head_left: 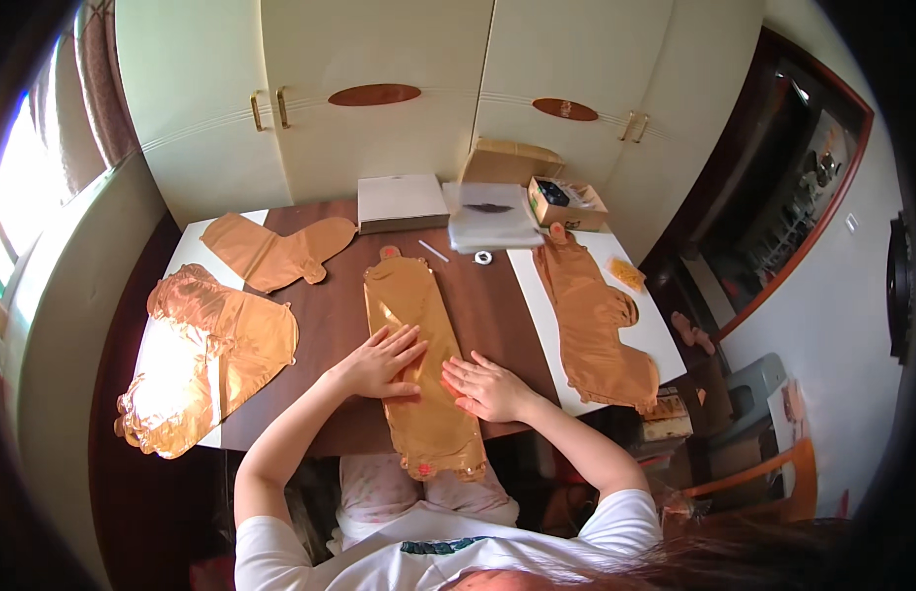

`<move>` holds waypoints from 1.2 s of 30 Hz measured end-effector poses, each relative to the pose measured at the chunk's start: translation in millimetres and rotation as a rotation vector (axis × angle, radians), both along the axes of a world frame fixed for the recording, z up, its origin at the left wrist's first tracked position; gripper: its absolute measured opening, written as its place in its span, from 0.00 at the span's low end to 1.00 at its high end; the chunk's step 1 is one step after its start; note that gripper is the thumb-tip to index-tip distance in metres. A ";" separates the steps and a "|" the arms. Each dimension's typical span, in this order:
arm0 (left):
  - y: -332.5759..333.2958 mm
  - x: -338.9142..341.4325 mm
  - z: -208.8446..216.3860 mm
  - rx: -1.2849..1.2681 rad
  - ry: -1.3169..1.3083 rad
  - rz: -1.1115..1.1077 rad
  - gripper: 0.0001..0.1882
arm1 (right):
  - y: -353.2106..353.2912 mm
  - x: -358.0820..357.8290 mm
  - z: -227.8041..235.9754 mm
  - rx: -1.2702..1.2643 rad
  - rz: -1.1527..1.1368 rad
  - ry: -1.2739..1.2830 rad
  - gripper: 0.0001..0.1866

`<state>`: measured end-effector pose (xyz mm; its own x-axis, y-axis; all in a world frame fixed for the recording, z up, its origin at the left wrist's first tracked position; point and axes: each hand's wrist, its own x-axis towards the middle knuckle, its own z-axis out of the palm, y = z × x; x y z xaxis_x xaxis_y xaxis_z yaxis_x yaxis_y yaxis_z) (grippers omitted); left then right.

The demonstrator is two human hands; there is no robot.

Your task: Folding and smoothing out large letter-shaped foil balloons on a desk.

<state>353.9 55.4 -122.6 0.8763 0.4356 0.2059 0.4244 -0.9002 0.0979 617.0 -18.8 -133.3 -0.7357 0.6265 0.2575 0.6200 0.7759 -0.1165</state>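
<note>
A long, flat copper-gold foil balloon point(415, 295) lies lengthwise in front of me, its near end reaching over the table's front edge. My left hand point(381, 364) rests flat on its left middle part, fingers stretched and slightly spread. My right hand point(487, 387) lies at its right edge, palm down, with the fingers extended onto the foil. Neither hand grips anything. Red marks show at both ends of the balloon. Off to the left is a pile of shiny foil balloons point(256, 340), with a matte one point(275, 253) behind it. Another flat, notched foil balloon point(588, 325) lies to the right.
White sheets point(522, 264) lie under the side balloons on the brown table point(325, 325). Toward the back are a white box point(402, 202), clear plastic bags point(492, 219), a small carton point(568, 204), a tape roll point(483, 258), a white stick point(433, 250) and yellow bits point(627, 274).
</note>
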 end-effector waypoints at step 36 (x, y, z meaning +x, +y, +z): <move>87.5 69.4 -10.1 0.011 0.001 0.345 0.22 | 0.5 0.2 -0.1 -0.033 0.004 0.073 0.26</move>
<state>423.3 142.9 -132.7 0.6783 0.7038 0.2111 0.7039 -0.7048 0.0880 617.2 -18.3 -133.4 -0.7183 0.6328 0.2893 0.6060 0.7733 -0.1868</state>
